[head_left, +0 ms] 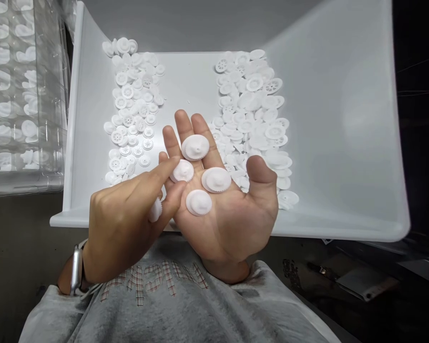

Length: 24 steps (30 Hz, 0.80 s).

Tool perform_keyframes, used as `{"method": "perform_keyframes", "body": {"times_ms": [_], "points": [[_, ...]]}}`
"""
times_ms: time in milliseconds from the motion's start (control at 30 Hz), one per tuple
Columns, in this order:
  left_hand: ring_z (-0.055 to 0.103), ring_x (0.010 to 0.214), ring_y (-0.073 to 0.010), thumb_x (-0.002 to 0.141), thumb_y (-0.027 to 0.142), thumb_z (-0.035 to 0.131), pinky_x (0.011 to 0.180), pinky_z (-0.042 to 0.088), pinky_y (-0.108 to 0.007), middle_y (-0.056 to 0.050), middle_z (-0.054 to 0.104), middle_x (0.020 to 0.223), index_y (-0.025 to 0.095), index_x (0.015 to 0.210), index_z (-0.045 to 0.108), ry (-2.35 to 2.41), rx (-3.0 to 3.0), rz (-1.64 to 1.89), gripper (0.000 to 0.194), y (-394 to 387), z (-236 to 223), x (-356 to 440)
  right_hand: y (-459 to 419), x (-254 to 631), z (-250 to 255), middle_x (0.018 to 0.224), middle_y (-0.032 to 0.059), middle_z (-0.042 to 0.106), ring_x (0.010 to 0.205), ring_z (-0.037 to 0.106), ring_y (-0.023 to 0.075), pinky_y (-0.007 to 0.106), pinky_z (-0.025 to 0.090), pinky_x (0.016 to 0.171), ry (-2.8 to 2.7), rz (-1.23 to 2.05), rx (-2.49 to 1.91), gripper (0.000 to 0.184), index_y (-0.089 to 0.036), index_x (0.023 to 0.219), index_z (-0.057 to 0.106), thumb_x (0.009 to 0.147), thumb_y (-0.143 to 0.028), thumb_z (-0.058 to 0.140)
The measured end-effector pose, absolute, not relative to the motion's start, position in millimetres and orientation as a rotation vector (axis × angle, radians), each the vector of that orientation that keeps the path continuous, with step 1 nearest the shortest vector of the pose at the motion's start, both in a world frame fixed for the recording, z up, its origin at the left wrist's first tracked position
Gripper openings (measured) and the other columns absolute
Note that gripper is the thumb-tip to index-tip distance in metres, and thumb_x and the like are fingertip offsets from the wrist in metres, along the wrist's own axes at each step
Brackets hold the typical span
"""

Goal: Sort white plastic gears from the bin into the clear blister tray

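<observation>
A white tray (186,78) spans the middle, a clear pack (17,178) beside its left wall. In it lie the right heap (248,126) and smaller left heap (127,119). The right hand (232,214) is spread flat, palm up, under three gears (216,180); the left hand (125,224) pinches a fourth gear (183,170) between thumb and forefinger, a fifth gear (156,210) inside its curl. They look light, stiff, slick, best gripped by the rim; neighbours crowd the fingertips.

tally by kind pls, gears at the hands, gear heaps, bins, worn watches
Gears: 5 (3 on right hand alone, 2 at left hand)
Gear heaps: 2
Bin: 1
Watch: 1
Total: 9
</observation>
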State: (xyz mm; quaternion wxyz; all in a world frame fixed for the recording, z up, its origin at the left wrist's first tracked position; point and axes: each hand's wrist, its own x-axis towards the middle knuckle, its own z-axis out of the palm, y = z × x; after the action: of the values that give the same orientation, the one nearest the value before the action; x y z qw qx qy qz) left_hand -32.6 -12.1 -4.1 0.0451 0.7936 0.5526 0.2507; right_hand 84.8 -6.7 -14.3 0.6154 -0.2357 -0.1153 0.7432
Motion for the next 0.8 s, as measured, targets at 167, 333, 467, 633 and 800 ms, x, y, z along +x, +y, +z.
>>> {"method": "perform_keyframes", "body": {"times_ms": [167,333,467,633,800], "points": [[0.047,0.045,-0.0012,0.089,0.030,0.062,0.048,0.038,-0.017,0.011,0.055,0.054,0.026,0.111,0.064,1.606,2.336,0.814,0.023,-15,0,-36,-8,84,-15,0.143,-0.0078,0.052,0.135,0.046,0.0091,0.036,0.030,0.119,-0.243,1.698,-0.518,0.050,-0.030,0.122,0.056,0.092,-0.055,0.025],[0.050,0.049,-0.0008,0.083,0.024,0.069,0.053,0.042,-0.016,0.010,0.058,0.061,0.025,0.117,0.059,1.510,2.288,0.874,0.036,-21,7,-42,-8,83,-16,0.142,-0.0052,0.054,0.134,0.049,0.0103,0.034,0.035,0.117,-0.236,1.661,-0.522,0.048,-0.029,0.121,0.057,0.091,-0.055,0.031],[0.048,0.045,-0.0015,0.082,0.031,0.071,0.048,0.041,-0.016,0.011,0.054,0.058,0.028,0.120,0.053,1.468,2.280,0.854,0.042,-25,7,-40,-8,83,-15,0.143,-0.0051,0.053,0.133,0.049,0.0095,0.033,0.036,0.117,-0.238,1.677,-0.543,0.047,-0.028,0.121,0.057,0.092,-0.052,0.029],[0.051,0.047,-0.0027,0.083,0.042,0.069,0.048,0.042,-0.015,0.010,0.055,0.059,0.027,0.124,0.051,1.470,2.280,0.808,0.048,-24,3,-34,-9,83,-15,0.140,-0.0044,0.055,0.132,0.050,0.0101,0.032,0.036,0.117,-0.229,1.702,-0.494,0.048,-0.027,0.122,0.057,0.091,-0.053,0.031],[0.052,0.049,-0.0033,0.083,0.039,0.070,0.050,0.043,-0.016,0.010,0.054,0.059,0.027,0.124,0.050,1.503,2.279,0.812,0.046,-27,0,-34,-8,83,-16,0.139,-0.0029,0.056,0.134,0.048,0.0119,0.034,0.035,0.118,-0.213,1.728,-0.448,0.049,-0.026,0.123,0.058,0.088,-0.054,0.038]]}}
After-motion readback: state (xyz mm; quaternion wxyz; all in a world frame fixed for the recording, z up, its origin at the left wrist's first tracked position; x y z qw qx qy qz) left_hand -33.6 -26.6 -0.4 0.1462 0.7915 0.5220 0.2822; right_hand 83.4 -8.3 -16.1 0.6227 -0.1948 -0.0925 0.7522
